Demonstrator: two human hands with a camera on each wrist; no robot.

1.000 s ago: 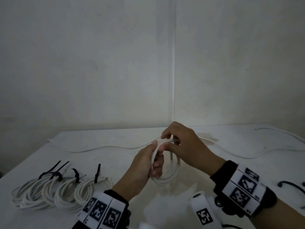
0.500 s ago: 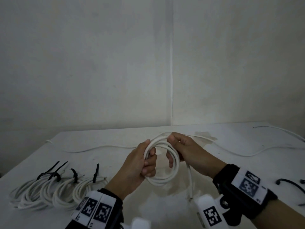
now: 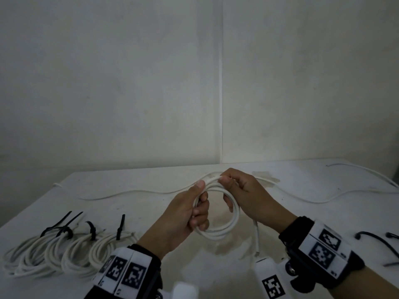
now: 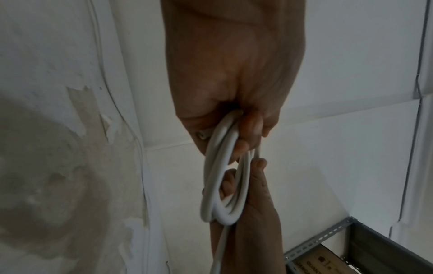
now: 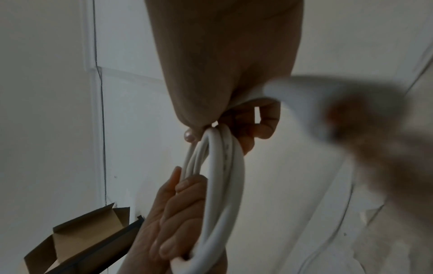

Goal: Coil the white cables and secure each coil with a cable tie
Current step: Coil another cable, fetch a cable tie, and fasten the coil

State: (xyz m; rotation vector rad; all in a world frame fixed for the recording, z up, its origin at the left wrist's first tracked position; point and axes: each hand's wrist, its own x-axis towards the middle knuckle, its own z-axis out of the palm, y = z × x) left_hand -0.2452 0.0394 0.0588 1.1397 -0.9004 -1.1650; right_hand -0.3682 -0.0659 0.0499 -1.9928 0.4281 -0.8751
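A white cable coil (image 3: pixel 224 227) hangs above the white table (image 3: pixel 151 208) between both hands. My left hand (image 3: pixel 194 210) grips the coil's left side, fingers curled round the loops (image 4: pixel 220 185). My right hand (image 3: pixel 233 186) pinches the coil's top right, thumb over the strands (image 5: pixel 218 166). A loose cable end (image 3: pixel 256 240) dangles below the right hand. Several finished coils (image 3: pixel 56 253) bound with black cable ties (image 3: pixel 64 230) lie at the front left.
Two loose white cables (image 3: pixel 129 192) (image 3: pixel 356 190) trail across the back of the table. Spare black cable ties (image 3: pixel 375 240) lie at the right edge. A wall stands close behind. A cardboard box (image 5: pixel 77 241) shows in the right wrist view.
The coil has opened into a wider round loop. My right hand has slid from over the left hand to the coil's top right, and a free cable end now dangles.
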